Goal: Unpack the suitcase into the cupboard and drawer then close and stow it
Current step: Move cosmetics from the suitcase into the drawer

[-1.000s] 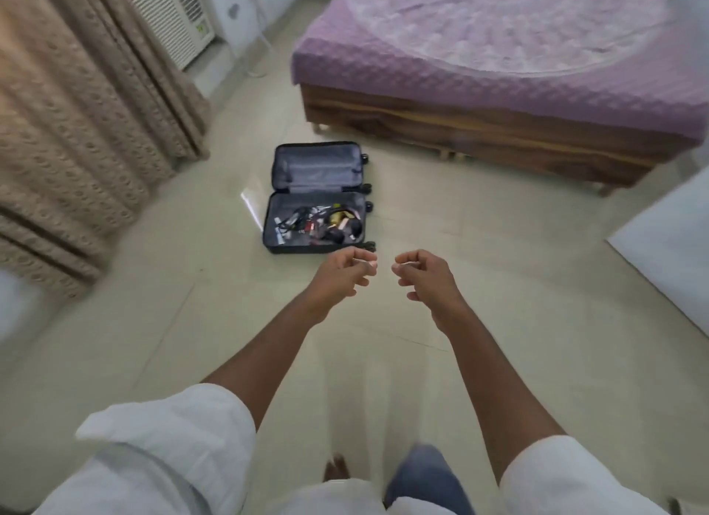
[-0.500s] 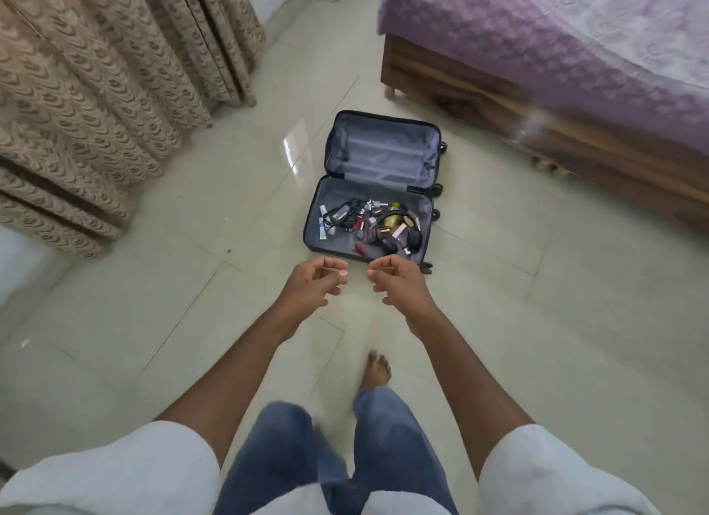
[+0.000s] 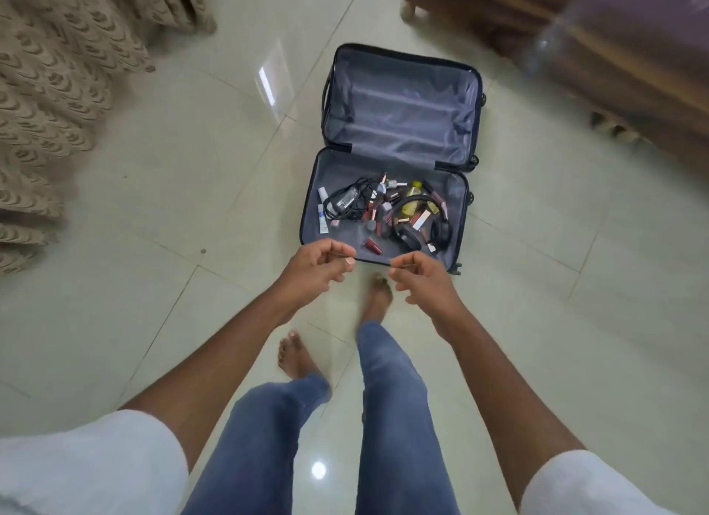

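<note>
Suitcase lies flat and open on the tiled floor at centre frame, lid half toward the top and bare, near half carrying the load. I see a black charger with its cable at the left of that half, white tubes along its left wall, black headphones to the right, a yellow bottle and a jumble of small reddish cosmetics in between. My left hand and right hand hover just short of the case's near rim, fingers loosely curled, thumb near forefinger on each; neither has hold of anything that I can make out. A bed frame sits upper right, a curtain upper left; no cupboard or drawer is in view.

As I judge it, the step is reaching in for the first load. I would crouch close, gather the charger and its cable together so the cord does not drag the small pieces out, and take the headphones by the band. The loose lipsticks roll easily, so scoop them in a cupped palm.
</note>
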